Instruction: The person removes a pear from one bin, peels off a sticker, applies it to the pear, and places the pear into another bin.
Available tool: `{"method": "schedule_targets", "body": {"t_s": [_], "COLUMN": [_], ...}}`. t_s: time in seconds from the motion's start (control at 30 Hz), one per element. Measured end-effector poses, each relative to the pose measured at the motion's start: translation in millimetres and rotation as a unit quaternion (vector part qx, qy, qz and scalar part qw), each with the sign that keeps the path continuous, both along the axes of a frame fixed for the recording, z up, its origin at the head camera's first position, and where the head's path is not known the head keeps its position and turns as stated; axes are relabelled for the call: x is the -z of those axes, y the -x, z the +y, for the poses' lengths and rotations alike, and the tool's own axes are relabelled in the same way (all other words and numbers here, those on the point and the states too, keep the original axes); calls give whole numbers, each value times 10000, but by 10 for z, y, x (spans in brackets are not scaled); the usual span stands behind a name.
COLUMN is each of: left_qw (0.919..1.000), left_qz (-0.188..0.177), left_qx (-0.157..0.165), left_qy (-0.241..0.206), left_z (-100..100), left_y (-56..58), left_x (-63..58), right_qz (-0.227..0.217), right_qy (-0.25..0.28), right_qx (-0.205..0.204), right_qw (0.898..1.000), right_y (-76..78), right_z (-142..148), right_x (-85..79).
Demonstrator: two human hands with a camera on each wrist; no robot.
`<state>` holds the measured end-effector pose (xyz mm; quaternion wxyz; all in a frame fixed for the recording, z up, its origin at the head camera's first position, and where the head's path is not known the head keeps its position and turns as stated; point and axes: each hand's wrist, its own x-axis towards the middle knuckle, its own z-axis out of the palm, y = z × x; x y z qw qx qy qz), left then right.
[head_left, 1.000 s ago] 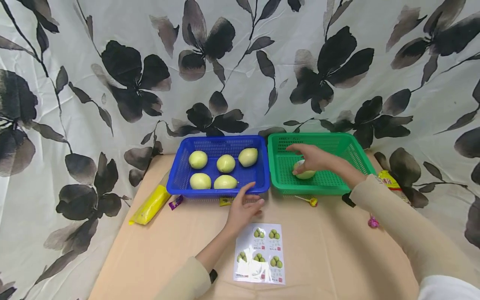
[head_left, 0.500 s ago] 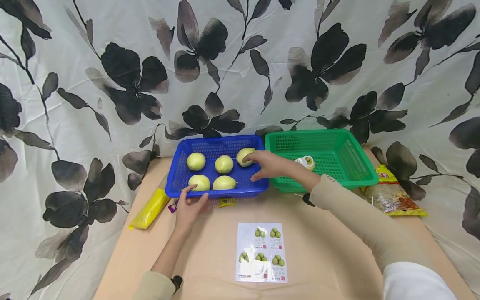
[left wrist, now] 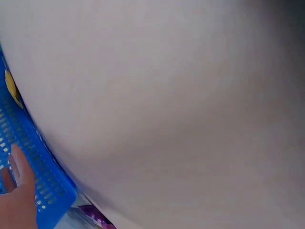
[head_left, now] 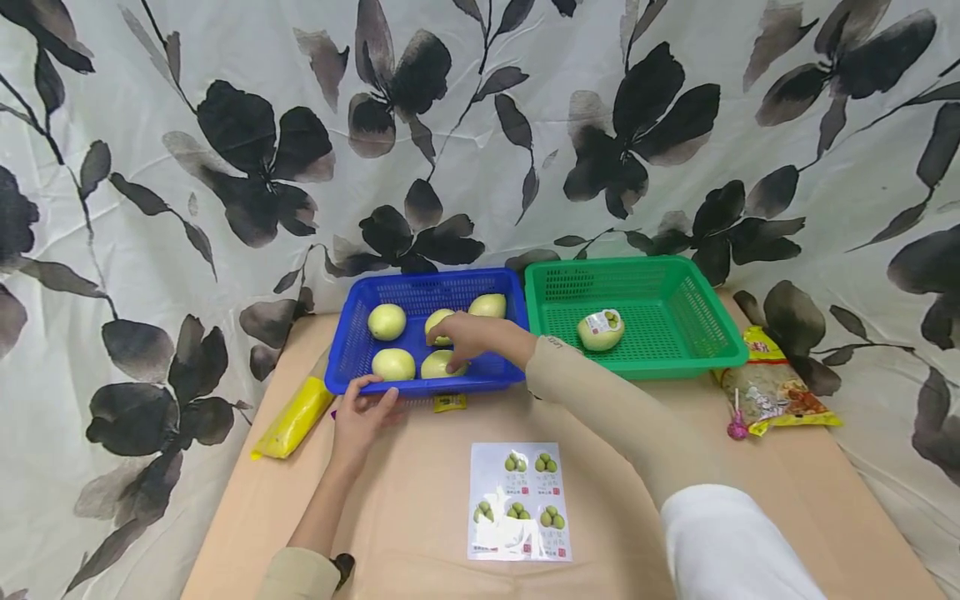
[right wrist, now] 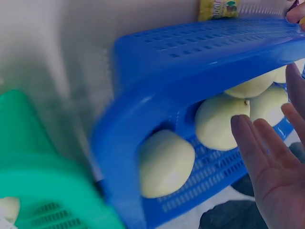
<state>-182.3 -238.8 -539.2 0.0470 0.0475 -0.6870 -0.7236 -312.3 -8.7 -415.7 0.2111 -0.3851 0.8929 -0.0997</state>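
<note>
Right hand (head_left: 480, 333) reaches over the blue basket (head_left: 341, 340) near center frame, fingers fanned apart per the right wrist view; fingertips are right by the middle pale yellow-green fruits, but can't tell if they touch. Left hand (head_left: 360, 425) is at the basket's front rim, lower left of center, thumb and fingers spread, not pinching; its exact contact with the rim is hard to read.

Five fruits in the blue basket: back left (head_left: 386, 322), back middle (head_left: 437, 320), back right (head_left: 487, 306), front left (head_left: 393, 364), front right (head_left: 438, 364).

Green basket (head_left: 733, 346) sits just right of it, holding one fruit (head_left: 599, 336) with a label (head_left: 602, 322) on its upper side.

Small yellow packet (head_left: 449, 402) lies in front of the blue basket. Label sheet (head_left: 493, 475) with fruit prints is flat on the tabletop (head_left: 420, 508), bottom center. Yellow bag (head_left: 288, 421) at left, snack bag (head_left: 776, 387) at right, pink lollipop (head_left: 737, 429) beside it. Floral curtain (head_left: 540, 50) fills the upper frame.
</note>
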Motion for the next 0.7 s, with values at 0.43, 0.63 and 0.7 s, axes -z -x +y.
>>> {"method": "schedule_targets", "body": {"t_s": [0.43, 0.63, 0.7], "left_qw": [9976, 9966, 9957], "left_qz": [-196, -270, -329], "left_qx": [150, 154, 143], "left_qy": [642, 757, 858], "left_z": [-43, -58, -67], "left_y": [-12, -19, -19], "left_x": [-50, -41, -35], "right_qz": [-10, -58, -108], "right_qy": [-983, -1122, -1103], "right_qx": [116, 280, 266], "right_qw": [9951, 9933, 9935], "right_y": [13, 5, 10], "right_z": [-338, -358, -345], "right_x": [39, 123, 152]}}
